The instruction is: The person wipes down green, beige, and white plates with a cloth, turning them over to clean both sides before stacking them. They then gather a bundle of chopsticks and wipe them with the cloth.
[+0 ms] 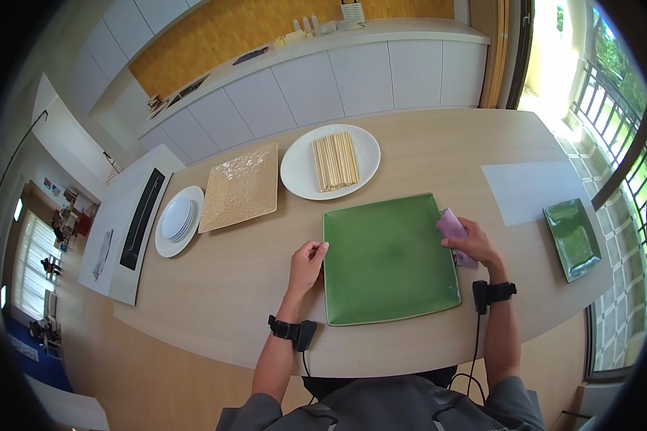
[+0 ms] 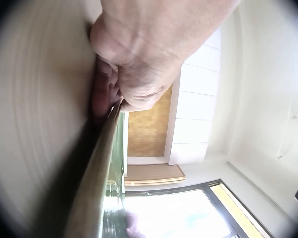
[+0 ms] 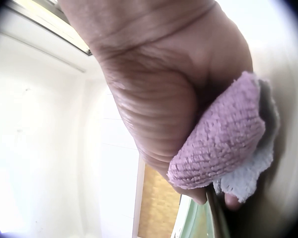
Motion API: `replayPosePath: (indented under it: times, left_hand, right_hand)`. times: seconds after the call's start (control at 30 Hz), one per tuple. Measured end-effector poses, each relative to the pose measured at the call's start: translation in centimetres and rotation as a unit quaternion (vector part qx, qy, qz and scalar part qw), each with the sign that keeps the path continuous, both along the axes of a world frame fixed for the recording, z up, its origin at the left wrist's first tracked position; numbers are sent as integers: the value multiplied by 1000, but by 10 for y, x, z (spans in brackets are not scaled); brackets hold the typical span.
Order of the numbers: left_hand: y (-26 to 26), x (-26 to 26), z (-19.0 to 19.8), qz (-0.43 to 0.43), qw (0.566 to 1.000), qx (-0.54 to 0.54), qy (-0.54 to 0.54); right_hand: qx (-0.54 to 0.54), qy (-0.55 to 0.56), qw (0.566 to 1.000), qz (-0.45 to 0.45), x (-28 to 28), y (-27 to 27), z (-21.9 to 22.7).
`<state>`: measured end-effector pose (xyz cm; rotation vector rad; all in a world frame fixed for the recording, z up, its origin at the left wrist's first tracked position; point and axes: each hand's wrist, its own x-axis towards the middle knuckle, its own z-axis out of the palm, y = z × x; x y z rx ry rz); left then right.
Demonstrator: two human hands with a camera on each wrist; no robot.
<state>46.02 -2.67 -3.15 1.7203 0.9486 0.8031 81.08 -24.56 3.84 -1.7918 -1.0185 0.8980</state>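
Note:
A large square green plate [image 1: 392, 262] lies before the person, its left edge pinched by the left hand [image 1: 308, 267]. In the left wrist view the thumb of the left hand [image 2: 144, 54] is on the rim and the fingers are beneath the green plate [image 2: 116, 163]. The right hand [image 1: 478, 243] holds a folded pink cloth [image 1: 453, 228] at the plate's right edge. The right wrist view shows the pink cloth [image 3: 221, 136] against the palm, with fingertips of the right hand [image 3: 164, 94] on both sides of the green plate's rim [image 3: 201, 218].
Behind are a white oval plate [image 1: 295, 169] with wooden sticks [image 1: 336, 161], a beige patterned square plate [image 1: 241, 188] and stacked small white plates [image 1: 177, 219] on a larger one. At right lie a white sheet [image 1: 528, 188] and a small green dish [image 1: 572, 237].

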Motion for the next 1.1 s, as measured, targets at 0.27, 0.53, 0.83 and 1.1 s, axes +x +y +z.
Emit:
replayPosePath:
  times: [0.27, 0.53, 0.83, 1.1]
  left_hand:
    - [-1, 2, -3, 34, 998, 46, 16]
    - [0, 2, -3, 43, 996, 63, 46]
    - [-2, 4, 20, 74, 994, -53, 54]
    - [-28, 67, 69, -23, 976, 203, 74]
  right_hand:
    - [7, -7, 1000, -4, 0, 2, -1]
    - [38, -43, 998, 4, 2, 4, -11]
    - [70, 63, 993, -66, 0, 2, -10]
    - [181, 173, 966, -58, 18, 2, -18]
